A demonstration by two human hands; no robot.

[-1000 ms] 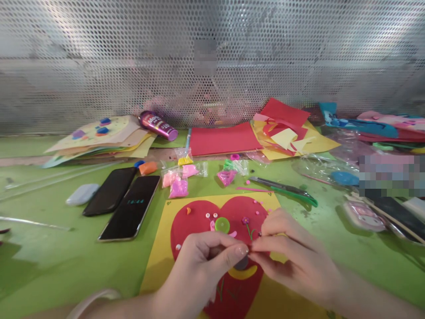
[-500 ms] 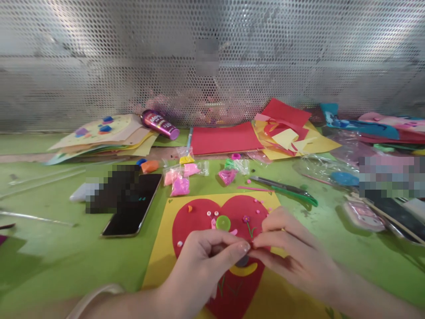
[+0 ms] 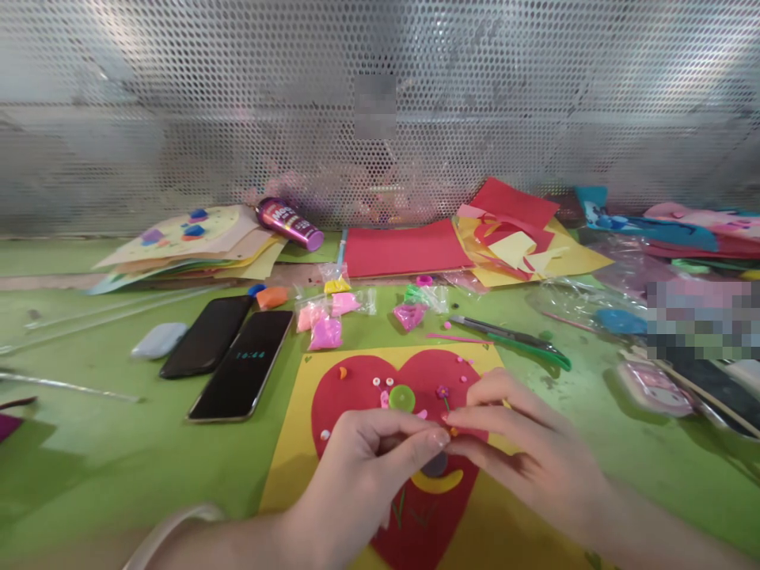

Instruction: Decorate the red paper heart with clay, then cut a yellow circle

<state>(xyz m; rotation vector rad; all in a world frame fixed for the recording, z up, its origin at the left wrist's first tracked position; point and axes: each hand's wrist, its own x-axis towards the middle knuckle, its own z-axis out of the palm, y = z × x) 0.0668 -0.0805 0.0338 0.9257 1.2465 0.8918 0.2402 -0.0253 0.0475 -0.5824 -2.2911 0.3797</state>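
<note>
My left hand [image 3: 371, 471] is closed in a pinch over a red paper heart [image 3: 350, 388]. At its fingertips shows a tiny orange clay piece [image 3: 454, 431], mostly hidden. My right hand [image 3: 522, 443] meets it from the other side, thumb and forefinger curled around the same piece. The heart lies on a yellow sheet [image 3: 288, 451]. It carries a clay snail with a green shell [image 3: 402, 399], a purple flower [image 3: 442, 392], a yellow clay curve [image 3: 438, 481] below a dark grey round, and several small dots. My hands cover the heart's middle.
Two phones [image 3: 243, 364] and a white case [image 3: 159, 341] lie left. Clay bags [image 3: 325, 333] and a utility knife [image 3: 511, 336] sit beyond the sheet. Behind are a purple tumbler [image 3: 289, 224], paper stacks [image 3: 407, 249] and a perforated metal panel [image 3: 237, 103]. Plastic wrapping [image 3: 564, 297] lies right.
The fingers of my right hand have parted slightly, and an orange bit now shows between them. My left hand keeps its pinch. The view has shifted a little.
</note>
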